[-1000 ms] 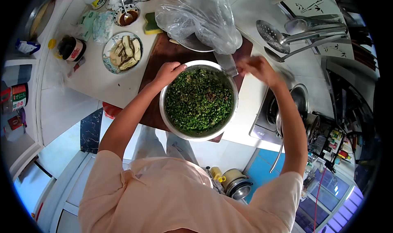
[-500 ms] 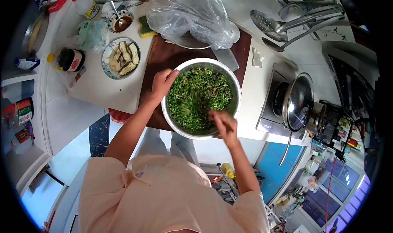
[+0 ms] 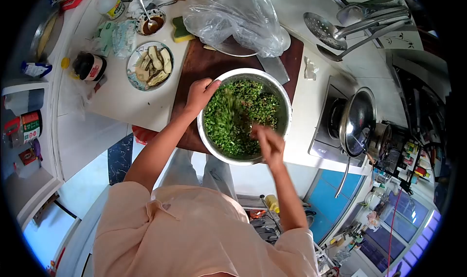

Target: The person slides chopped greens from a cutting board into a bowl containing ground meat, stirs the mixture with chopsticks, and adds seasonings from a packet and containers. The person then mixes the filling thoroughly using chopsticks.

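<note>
A metal bowl of finely chopped greens stands over the dark brown board. My left hand grips the bowl's upper left rim, thumb on the edge. Inside the bowl, on its right side, my right hand is closed at the greens; whatever it holds is too blurred to name. Greens left of that hand are smeared by motion. Behind the bowl lie a cleaver blade and a clear plastic bag.
At the left are a plate of eggplant pieces, a small bowl of brown sauce with a spoon, a sponge and a dark jar. A wok sits at the right, below hanging ladles.
My right hand has come from beyond the bowl's upper right rim down into the greens, which are now disturbed. My left hand still grips the rim.
</note>
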{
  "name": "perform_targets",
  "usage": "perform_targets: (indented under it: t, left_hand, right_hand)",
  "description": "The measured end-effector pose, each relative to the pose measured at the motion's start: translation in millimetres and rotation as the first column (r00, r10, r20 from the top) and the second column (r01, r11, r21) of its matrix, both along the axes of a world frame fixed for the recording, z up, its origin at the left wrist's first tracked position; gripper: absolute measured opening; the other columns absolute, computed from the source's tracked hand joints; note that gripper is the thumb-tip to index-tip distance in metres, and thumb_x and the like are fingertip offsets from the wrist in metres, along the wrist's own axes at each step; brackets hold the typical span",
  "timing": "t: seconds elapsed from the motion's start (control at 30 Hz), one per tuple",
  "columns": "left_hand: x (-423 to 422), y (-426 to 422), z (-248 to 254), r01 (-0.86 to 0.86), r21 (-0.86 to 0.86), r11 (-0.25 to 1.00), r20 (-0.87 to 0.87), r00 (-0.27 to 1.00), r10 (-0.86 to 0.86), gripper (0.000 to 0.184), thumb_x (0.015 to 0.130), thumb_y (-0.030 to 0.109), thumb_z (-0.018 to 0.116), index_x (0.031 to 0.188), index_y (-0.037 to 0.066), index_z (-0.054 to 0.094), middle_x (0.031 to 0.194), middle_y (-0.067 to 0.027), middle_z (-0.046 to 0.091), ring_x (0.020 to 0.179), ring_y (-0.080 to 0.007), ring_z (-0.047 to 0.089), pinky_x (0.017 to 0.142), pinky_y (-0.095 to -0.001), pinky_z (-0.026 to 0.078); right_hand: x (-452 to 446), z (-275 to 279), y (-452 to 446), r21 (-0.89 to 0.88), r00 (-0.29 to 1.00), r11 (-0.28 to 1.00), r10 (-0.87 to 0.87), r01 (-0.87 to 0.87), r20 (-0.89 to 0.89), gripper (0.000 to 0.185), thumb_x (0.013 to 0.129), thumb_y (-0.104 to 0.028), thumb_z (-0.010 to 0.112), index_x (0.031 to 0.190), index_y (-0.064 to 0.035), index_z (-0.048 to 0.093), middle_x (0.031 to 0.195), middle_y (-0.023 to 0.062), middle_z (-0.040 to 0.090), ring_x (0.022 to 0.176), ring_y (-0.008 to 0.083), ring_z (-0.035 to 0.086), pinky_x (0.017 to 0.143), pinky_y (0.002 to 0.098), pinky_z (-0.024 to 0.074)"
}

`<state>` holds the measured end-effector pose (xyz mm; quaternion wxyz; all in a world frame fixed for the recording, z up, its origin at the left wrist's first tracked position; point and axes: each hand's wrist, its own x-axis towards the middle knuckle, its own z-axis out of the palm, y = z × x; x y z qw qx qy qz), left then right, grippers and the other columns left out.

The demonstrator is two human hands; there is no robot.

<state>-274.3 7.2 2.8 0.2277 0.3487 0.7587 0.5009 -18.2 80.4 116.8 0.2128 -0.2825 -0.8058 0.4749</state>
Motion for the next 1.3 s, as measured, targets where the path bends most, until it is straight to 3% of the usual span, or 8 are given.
perform_targets:
  t: [0.1,0.23,0.5,0.63,0.9,0.93,1.17,1.3]
  left_hand:
    - [-1.0,-0.2,4.3,0.023,-0.012,1.000,0.038,0.999,-0.023,0.045,0.088,0.033,0.064,0.065,-0.002,0.048,0.057,-0.0170,0.044,0.048,-0.0249,0.037,0.050,-0.0389,0.035]
    - [1.5,0.1,0.2,-0.003,-0.002,1.000,0.021,1.000,0.003,0.044,0.087,0.033,0.065,0.065,-0.002,0.049,0.058,-0.0181,0.045,0.048,-0.0279,0.040,0.050,-0.0396,0.035]
    - [0.3,-0.8,3.0,0.014,-0.012,1.000,0.030,0.999,-0.014,0.043,0.088,0.032,0.064,0.066,-0.003,0.051,0.059,-0.0180,0.047,0.049,-0.0272,0.041,0.050,-0.0388,0.036]
    - [1.5,-0.7,6.1,-0.019,-0.019,1.000,0.042,0.999,0.020,0.042,0.088,0.033,0.064,0.067,-0.002,0.054,0.060,-0.0174,0.049,0.049,-0.0271,0.044,0.051,-0.0385,0.037]
    - [2.0,-0.3,6.0,-0.002,-0.025,1.000,0.044,0.999,0.003,0.043,0.088,0.034,0.064,0.067,-0.002,0.055,0.058,-0.0171,0.047,0.048,-0.0233,0.042,0.050,-0.0374,0.037]
    - [0.4,-0.2,3.4,0.006,-0.031,1.000,0.043,0.999,-0.005,0.043,0.088,0.034,0.064,0.067,-0.002,0.054,0.057,-0.0172,0.046,0.048,-0.0228,0.041,0.050,-0.0372,0.037]
    - [2.6,-0.7,-0.1,-0.019,0.018,1.000,0.102,0.995,0.018,0.041,0.087,0.031,0.065,0.067,-0.003,0.054,0.057,-0.0167,0.046,0.048,-0.0211,0.039,0.051,-0.0367,0.036]
    - [4.5,-1.9,0.2,-0.048,0.027,0.999,0.122,0.992,0.044,0.040,0.087,0.028,0.065,0.066,-0.003,0.052,0.057,-0.0137,0.045,0.050,-0.0181,0.038,0.051,-0.0355,0.036]
  right_hand:
    - [-1.9,-2.5,57.8,-0.246,0.979,0.952,-0.199,0.179,-0.055,0.018,0.095,-0.008,0.056,0.096,0.0057,0.067,0.086,0.0096,0.068,0.079,0.0151,0.065,0.073,0.0261,0.0523]
    - [79.5,14.0,35.0,-0.046,0.945,0.977,-0.188,0.208,0.268,0.019,0.095,-0.006,0.054,0.100,0.0073,0.066,0.090,0.0114,0.069,0.080,0.0162,0.066,0.073,0.0273,0.0542]
    - [2.3,-15.0,23.2,-0.383,0.985,0.908,-0.171,0.168,0.027,0.020,0.096,-0.006,0.052,0.105,0.0058,0.064,0.100,0.0153,0.067,0.085,0.0197,0.066,0.078,0.0294,0.0558]
    - [78.2,-0.6,28.5,-0.190,0.942,0.927,-0.297,0.324,0.157,0.022,0.098,-0.008,0.049,0.104,0.0068,0.065,0.094,0.0143,0.068,0.084,0.0197,0.067,0.082,0.0303,0.0552]
    - [6.2,-33.4,28.7,-0.202,0.997,0.977,-0.067,0.075,0.047,0.020,0.095,-0.011,0.055,0.101,0.0044,0.066,0.093,0.0113,0.068,0.081,0.0177,0.067,0.076,0.0291,0.0562]
    - [-4.2,-12.6,45.0,-0.373,0.988,0.919,-0.148,0.125,-0.035,0.017,0.094,-0.007,0.056,0.100,0.0047,0.067,0.096,0.0118,0.068,0.084,0.0170,0.065,0.075,0.0281,0.0559]
    - [95.5,46.1,63.7,-0.051,0.928,0.991,-0.101,0.127,0.359,0.016,0.093,-0.002,0.056,0.101,0.0090,0.065,0.092,0.0126,0.066,0.080,0.0152,0.063,0.071,0.0265,0.0506]
    - [114.6,49.5,-11.7,-0.299,0.954,0.929,-0.140,0.219,0.265,0.015,0.093,-0.001,0.055,0.100,0.0077,0.065,0.091,0.0136,0.065,0.084,0.0172,0.063,0.075,0.0287,0.0544]
